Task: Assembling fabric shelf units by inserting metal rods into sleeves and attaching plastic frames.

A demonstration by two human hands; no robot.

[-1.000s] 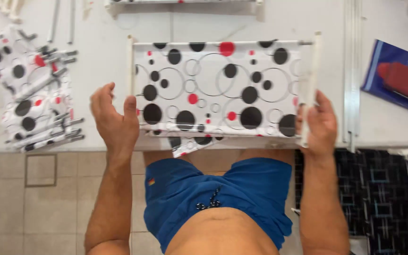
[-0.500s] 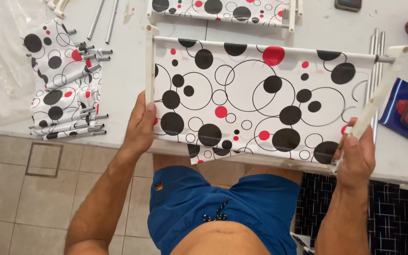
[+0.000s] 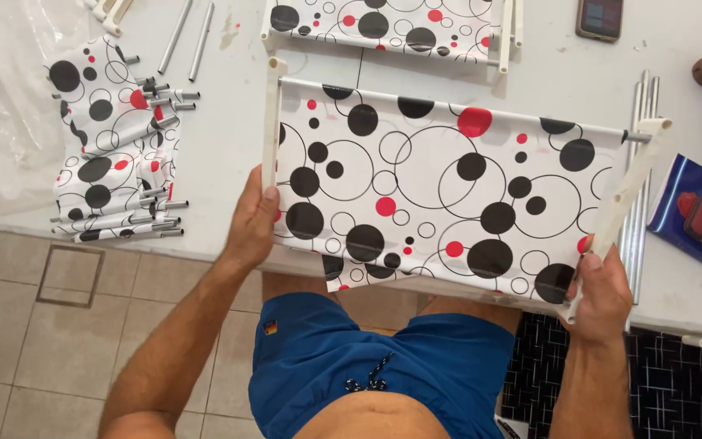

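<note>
Fingers of the left hand (image 3: 252, 219) are wrapped around the lower end of a white plastic side bar (image 3: 270, 114), thumb pressed on top; fingers of the right hand (image 3: 603, 293) are closed round the bottom of the other side bar (image 3: 629, 191). Between the two bars stretches a spotted fabric shelf (image 3: 440, 191), lying at the near edge of the white table (image 3: 229, 162), at 12 o'clock from the person's body. I judge it light: thin cloth on slim rods, limp in the middle and stiff only along its edges, so the bars are the sound places to grip.

Compared with half a second ago, the shelf sits slightly more tilted, its right bar swung out toward 1 o'clock, and the left hand has shifted up along its bar. A bundle of spotted cloth and metal rods (image 3: 115, 154) lies at 10 o'clock, a second shelf (image 3: 383, 24) at 12, a phone (image 3: 600, 18) at 1.
</note>
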